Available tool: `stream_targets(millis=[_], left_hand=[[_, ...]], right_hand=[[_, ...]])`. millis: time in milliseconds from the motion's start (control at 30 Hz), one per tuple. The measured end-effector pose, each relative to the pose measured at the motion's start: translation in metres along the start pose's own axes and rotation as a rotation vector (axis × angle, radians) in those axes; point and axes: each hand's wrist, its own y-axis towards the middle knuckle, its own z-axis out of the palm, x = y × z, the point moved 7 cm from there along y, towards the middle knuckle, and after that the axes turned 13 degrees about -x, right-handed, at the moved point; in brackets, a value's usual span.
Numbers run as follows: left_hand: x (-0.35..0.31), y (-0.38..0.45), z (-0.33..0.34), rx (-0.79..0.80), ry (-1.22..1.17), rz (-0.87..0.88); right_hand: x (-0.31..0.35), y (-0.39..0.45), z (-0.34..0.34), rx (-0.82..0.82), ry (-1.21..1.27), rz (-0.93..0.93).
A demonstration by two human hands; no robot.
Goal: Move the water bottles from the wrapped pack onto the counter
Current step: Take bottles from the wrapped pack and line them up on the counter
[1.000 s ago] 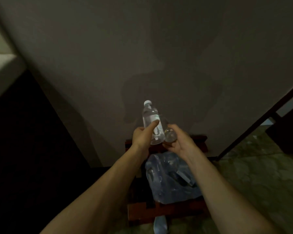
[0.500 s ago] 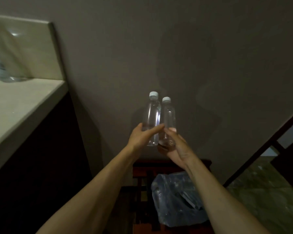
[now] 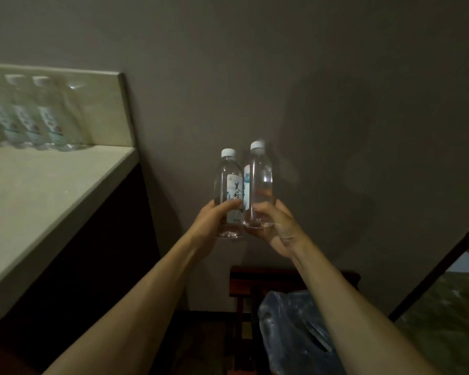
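L hand (image 3: 210, 221) grips one bottle (image 3: 228, 193), R hand (image 3: 278, 226) grips another (image 3: 259, 185), both upright, touching, right of counter (image 3: 52, 190). Should swing left, set beside row (image 3: 25, 117) w/o knocking it.

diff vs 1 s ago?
Both bottles came up from over the wrapped pack and now stand upright side by side, the left hand gripping the left bottle, the right hand the right bottle. View swung left: counter appeared. Grips unchanged.
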Motion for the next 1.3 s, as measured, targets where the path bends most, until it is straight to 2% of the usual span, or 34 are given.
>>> stream_targets(millis=[100,233,300,467,667,1000,1300], left_hand=[[-0.009,-0.004,-0.014,-0.022,-0.047,0.007],[-0.041,-0.005,-0.043,-0.119,0.029,0.099],[-0.059,-0.007,-0.061,-0.155,0.067,0.158],[-0.099,-0.019,-0.125,-0.259,0.115,0.29],[-0.143,-0.043,-0.214,-0.193,0.216,0.417],[-0.16,-0.05,-0.32,-0.232,0.116,0.375],[-0.177,-0.006,-0.366,-0.253,0.179,0.36]], right_hand=[[-0.005,-0.002,0.02,0.024,-0.018,-0.003],[-0.008,-0.001,0.05,0.012,-0.076,-0.047],[-0.007,0.0,0.067,-0.007,-0.151,-0.078],[-0.014,-0.002,0.125,0.075,-0.358,-0.114],[-0.028,-0.021,0.21,0.16,-0.485,-0.201],[-0.057,-0.032,0.33,0.225,-0.554,-0.27],[-0.064,0.026,0.38,0.283,-0.634,-0.227]])
